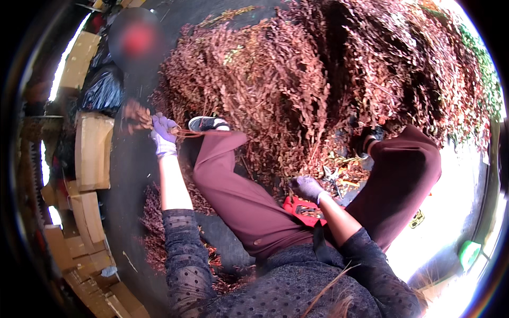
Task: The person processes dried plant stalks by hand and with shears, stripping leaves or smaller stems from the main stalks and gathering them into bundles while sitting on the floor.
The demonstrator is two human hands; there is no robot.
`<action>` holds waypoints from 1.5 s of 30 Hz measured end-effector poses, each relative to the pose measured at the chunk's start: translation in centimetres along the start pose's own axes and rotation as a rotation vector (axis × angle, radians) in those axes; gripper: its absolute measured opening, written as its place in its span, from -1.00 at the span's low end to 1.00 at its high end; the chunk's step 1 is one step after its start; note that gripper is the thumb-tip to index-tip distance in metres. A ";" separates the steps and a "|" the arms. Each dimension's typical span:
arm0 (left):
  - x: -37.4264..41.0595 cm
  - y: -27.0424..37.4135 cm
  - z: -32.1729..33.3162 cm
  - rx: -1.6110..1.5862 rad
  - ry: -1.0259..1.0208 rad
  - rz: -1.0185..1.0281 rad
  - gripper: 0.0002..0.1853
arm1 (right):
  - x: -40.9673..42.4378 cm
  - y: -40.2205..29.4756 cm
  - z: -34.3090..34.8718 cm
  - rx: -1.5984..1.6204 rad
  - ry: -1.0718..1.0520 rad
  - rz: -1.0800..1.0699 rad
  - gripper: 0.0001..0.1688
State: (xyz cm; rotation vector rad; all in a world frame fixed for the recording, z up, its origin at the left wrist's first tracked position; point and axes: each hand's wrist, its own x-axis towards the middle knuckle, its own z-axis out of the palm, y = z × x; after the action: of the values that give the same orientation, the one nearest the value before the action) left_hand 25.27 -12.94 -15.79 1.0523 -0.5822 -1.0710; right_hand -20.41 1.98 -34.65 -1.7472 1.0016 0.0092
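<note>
My left hand (164, 129), in a pale purple glove, is closed around a few thin reddish stems with leaves (138, 116), held out over the dark floor beyond my left knee. In a like glove, my right hand (306, 187) is curled above a red plastic handled object (304, 210) between my thighs; whether it holds anything cannot be seen. Just right of that hand, pruning shears (333, 177) lie among fallen leaves. Large heaps of dried reddish-brown leafy branches (254, 79) spread in front of my feet.
Cardboard boxes (94, 151) line the left side, beside a black plastic bag (102, 89). More leafy branches (155, 230) lie by my left arm. A green round object (469, 254) stands at lower right, and a yellow-and-black item (417, 219) is by my right thigh.
</note>
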 end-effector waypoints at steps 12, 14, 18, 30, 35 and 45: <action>-12.2 -1.5 -26.2 0.539 0.710 -0.380 -0.72 | 2.3 5.5 1.8 -0.098 0.031 0.350 -0.38; -18.7 -6.3 -34.6 0.702 0.905 -0.490 -0.69 | 2.7 4.4 3.3 -0.051 0.046 0.311 -0.42; -24.6 -11.3 -45.6 0.904 1.024 -0.510 -0.64 | 2.4 6.0 4.6 0.046 0.006 0.359 -0.41; -25.4 -21.6 -36.2 0.836 0.814 -0.789 -0.36 | 2.1 8.0 2.7 -0.025 0.305 0.610 -0.47; -23.8 -14.6 -31.1 1.378 0.943 -0.403 -0.15 | 5.9 5.1 0.5 -0.207 0.346 0.841 -0.32; -10.2 -4.4 9.1 0.938 0.055 0.386 -0.52 | 9.0 0.3 -0.7 0.491 0.753 0.506 -0.60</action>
State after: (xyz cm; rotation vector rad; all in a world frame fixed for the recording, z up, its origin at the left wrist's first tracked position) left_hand 11.89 -7.76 -14.99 1.6695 -1.2438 -0.3928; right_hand -15.07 -4.07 -38.67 -1.0039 1.7926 -0.5596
